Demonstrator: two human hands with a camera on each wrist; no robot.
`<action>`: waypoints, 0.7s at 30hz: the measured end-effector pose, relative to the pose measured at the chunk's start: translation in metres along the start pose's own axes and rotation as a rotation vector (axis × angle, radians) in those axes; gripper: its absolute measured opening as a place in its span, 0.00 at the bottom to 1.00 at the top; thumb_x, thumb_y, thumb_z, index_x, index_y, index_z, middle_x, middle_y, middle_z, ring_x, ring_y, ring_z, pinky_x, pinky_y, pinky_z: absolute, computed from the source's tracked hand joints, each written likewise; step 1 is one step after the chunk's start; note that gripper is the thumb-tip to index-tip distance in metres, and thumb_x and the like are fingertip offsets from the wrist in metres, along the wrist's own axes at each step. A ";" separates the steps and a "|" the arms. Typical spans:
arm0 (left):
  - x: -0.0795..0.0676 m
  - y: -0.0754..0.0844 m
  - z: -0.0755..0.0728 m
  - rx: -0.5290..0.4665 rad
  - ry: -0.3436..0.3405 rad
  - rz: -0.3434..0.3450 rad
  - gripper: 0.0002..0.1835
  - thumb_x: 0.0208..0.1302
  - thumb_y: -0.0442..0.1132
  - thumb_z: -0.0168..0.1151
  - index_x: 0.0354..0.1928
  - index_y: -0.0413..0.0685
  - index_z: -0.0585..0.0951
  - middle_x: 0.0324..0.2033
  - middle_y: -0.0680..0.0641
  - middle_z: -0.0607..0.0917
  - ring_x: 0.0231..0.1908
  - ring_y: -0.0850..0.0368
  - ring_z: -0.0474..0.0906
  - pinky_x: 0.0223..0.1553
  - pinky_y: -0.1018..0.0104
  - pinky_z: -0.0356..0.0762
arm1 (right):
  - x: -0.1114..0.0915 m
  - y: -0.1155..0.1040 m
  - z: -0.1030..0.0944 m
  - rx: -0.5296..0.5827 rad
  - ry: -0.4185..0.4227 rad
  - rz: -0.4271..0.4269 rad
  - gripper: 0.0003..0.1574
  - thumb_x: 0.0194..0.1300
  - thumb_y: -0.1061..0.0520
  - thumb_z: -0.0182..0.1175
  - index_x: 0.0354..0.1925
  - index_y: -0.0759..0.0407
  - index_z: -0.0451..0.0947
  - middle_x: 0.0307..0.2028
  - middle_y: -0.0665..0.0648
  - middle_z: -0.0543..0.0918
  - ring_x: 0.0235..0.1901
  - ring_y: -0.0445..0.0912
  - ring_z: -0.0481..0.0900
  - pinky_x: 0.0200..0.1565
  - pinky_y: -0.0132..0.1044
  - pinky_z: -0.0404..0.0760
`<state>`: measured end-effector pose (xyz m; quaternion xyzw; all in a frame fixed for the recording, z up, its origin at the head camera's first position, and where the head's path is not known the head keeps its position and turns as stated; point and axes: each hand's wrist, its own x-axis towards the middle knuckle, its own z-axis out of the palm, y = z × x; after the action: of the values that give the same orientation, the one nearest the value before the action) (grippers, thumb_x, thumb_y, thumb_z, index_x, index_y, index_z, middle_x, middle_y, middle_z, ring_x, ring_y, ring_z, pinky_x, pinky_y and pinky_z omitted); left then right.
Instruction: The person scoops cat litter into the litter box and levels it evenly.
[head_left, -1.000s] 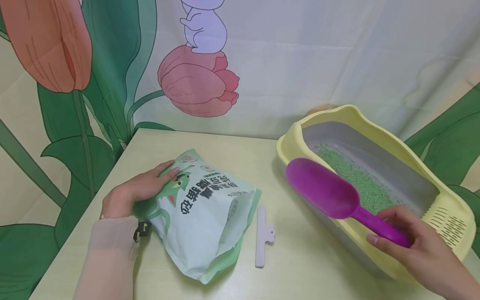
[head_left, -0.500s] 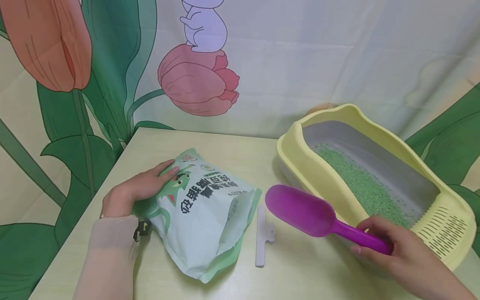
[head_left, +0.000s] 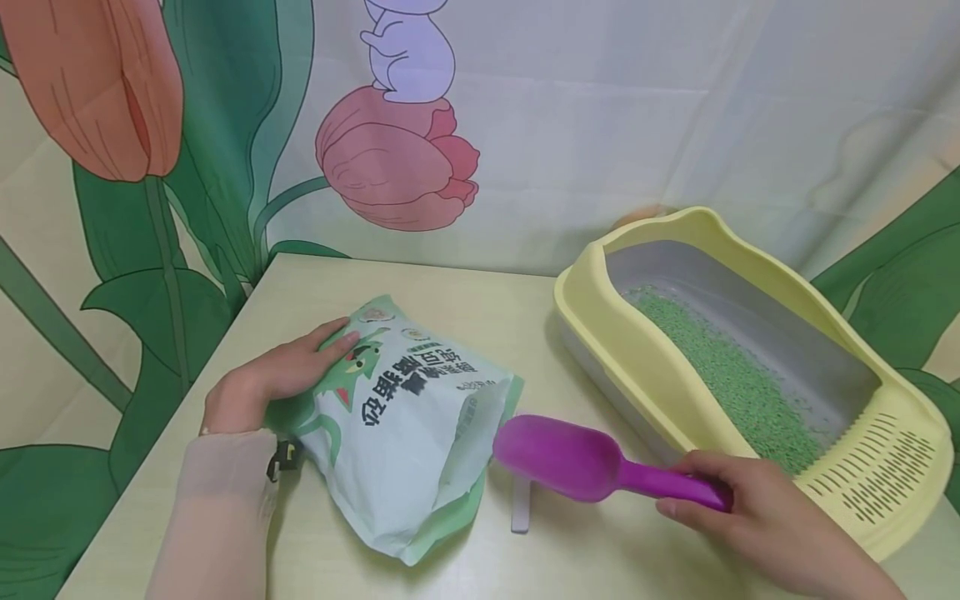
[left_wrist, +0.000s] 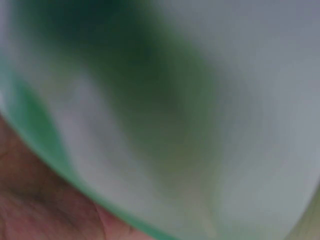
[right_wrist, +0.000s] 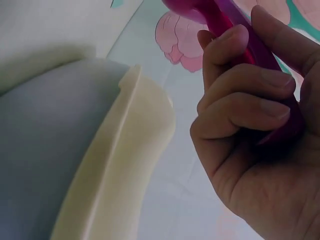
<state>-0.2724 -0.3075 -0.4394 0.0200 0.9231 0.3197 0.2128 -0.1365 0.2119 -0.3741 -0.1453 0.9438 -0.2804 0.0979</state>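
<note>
In the head view, a white and green bag of cat litter [head_left: 405, 417] lies on the table, its open mouth toward the lower right. My left hand [head_left: 281, 371] holds the bag at its upper left side, thumb over the front; the other fingers are mostly hidden. The left wrist view shows the bag blurred and close, beside the palm [left_wrist: 45, 205]. My right hand [head_left: 757, 508] grips a purple scoop [head_left: 558, 458] by its handle, fingers curled round it. The scoop's bowl looks empty and is near the bag's mouth, partly covering a pale bag clip [head_left: 521, 508].
A yellow and grey litter box [head_left: 645, 333] stands at the right, with green litter [head_left: 720, 375] inside and a slotted ledge [head_left: 877, 467] at its near end. Behind the table [head_left: 465, 287] hangs a cloth printed with tulips [head_left: 397, 162].
My right hand has carried the scoop left and toward me, from over the litter box's edge to the bag's mouth, now over part of the clip. My left hand and the bag stay in place.
</note>
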 end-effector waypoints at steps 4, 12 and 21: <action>0.000 0.000 -0.001 0.002 -0.001 -0.001 0.48 0.70 0.81 0.29 0.84 0.68 0.42 0.78 0.37 0.58 0.68 0.36 0.62 0.71 0.34 0.60 | 0.007 -0.009 0.007 0.008 0.009 -0.008 0.10 0.65 0.35 0.69 0.36 0.35 0.83 0.18 0.40 0.67 0.21 0.34 0.64 0.24 0.30 0.66; 0.000 0.002 -0.001 0.007 -0.002 -0.006 0.48 0.70 0.81 0.29 0.84 0.69 0.42 0.80 0.37 0.56 0.70 0.35 0.60 0.72 0.32 0.58 | 0.021 -0.032 0.027 -0.004 0.039 -0.042 0.11 0.65 0.36 0.70 0.45 0.31 0.86 0.17 0.38 0.69 0.19 0.33 0.64 0.23 0.29 0.66; 0.001 0.001 -0.001 0.004 -0.003 -0.002 0.48 0.70 0.81 0.28 0.84 0.67 0.42 0.79 0.37 0.56 0.69 0.36 0.61 0.72 0.33 0.58 | 0.037 -0.056 0.047 -0.149 0.096 -0.069 0.04 0.66 0.40 0.71 0.36 0.27 0.84 0.13 0.36 0.62 0.16 0.31 0.58 0.21 0.28 0.62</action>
<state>-0.2735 -0.3070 -0.4385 0.0197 0.9235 0.3175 0.2143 -0.1462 0.1312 -0.3856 -0.1712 0.9600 -0.2192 0.0319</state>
